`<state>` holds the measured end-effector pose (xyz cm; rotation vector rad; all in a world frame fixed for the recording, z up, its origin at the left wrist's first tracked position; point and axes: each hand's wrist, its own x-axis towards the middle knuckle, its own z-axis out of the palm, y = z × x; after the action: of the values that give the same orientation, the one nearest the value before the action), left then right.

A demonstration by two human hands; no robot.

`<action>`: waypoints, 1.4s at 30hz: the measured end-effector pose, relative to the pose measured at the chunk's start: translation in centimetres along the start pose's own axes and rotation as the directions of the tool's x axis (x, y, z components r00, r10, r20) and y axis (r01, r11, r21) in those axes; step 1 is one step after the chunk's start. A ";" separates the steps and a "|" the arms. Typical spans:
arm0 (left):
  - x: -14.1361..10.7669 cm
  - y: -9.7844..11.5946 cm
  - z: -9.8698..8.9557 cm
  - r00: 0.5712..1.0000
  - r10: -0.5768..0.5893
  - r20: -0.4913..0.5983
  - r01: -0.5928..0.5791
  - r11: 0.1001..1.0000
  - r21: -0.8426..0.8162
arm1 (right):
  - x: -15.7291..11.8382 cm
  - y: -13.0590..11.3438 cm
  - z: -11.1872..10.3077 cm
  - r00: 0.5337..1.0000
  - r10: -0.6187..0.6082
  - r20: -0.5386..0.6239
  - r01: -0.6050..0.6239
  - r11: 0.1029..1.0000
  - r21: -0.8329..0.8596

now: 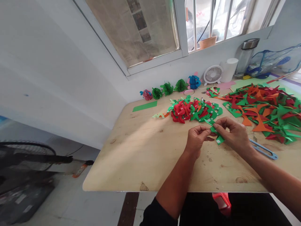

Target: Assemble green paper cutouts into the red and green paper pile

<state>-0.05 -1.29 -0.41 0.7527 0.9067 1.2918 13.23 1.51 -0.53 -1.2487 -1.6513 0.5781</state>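
Green paper cut-out, narrow, bearing small white patches (218, 137): one item, held just above the near side of the pale wooden table (141, 150), in front of the pile of patched pieces.

Grip, left hand (196, 138): thumb and fingers brought together, clamped on the left edge of the cut-out. Grip, right hand (232, 130): closed likewise, the thumb laid along the upper part of the same piece. Whether a backing is being lifted or a patch pressed down cannot be told, the fingertips being partly hidden.

Step in hand: judged to be fine work on a single piece, its white patches being the likely point of attention. For the next move, the piece would need to be steadied by one grip while the other is left free for a light pinch; the thin paper could be creased if pressed hard.

Also on the table: a heap of red and green paper cut-outs with white patches (182, 111), placed just beyond the hands; a larger heap of orange, red and green paper scraps (261, 106), to the right; a slim light-blue tool with a looped end (264, 150), laid beside the right forearm; a flat green paper rectangle (144, 106), near the far left edge; a row of rounded green folded-paper ornaments (168, 88), set along the wall.
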 end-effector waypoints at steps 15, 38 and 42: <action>0.1 0.0 -0.1 1.000 -0.007 0.014 0.007 0.999 -0.033 | -0.2 0.1 0.0 0.997 -0.082 -0.009 0.082 0.995 -0.048; -0.1 0.0 0.0 0.999 0.012 0.035 -0.011 1.000 -0.030 | -0.5 -0.3 -0.1 0.963 -0.270 -0.018 0.261 0.944 -0.205; 0.0 0.0 0.0 0.999 0.012 0.032 -0.011 1.000 -0.021 | -0.5 -0.2 -0.2 0.954 -0.299 -0.003 0.292 0.932 -0.214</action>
<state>-0.09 -1.31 -0.41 0.7608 0.8630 1.2944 13.28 0.92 -0.46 -1.1204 -1.8637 0.1967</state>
